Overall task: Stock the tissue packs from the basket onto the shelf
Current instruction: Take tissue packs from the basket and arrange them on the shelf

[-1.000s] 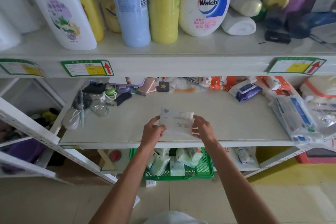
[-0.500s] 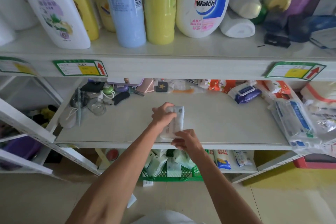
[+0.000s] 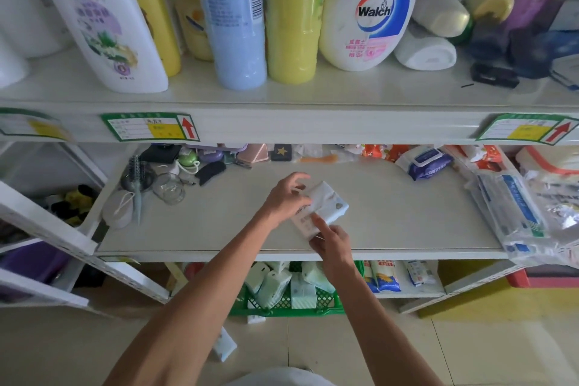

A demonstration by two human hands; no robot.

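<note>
The white soft-wrapped tissue pack [image 3: 327,205], lately held up flat, had been turned and lowered to the pale shelf board [image 3: 401,216]: one placement was judged nearly done. It was gripped at its far end by the left hand [image 3: 285,201]. The forefinger of the right hand [image 3: 332,241] was laid on its near corner, any pinch undiscernible. "Walch" was read on the round white bottle [image 3: 369,16] above the hands.

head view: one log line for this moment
tissue pack: over middle shelf | left hand: grips it | right hand: pinches near end | basket: holds more packs
</note>
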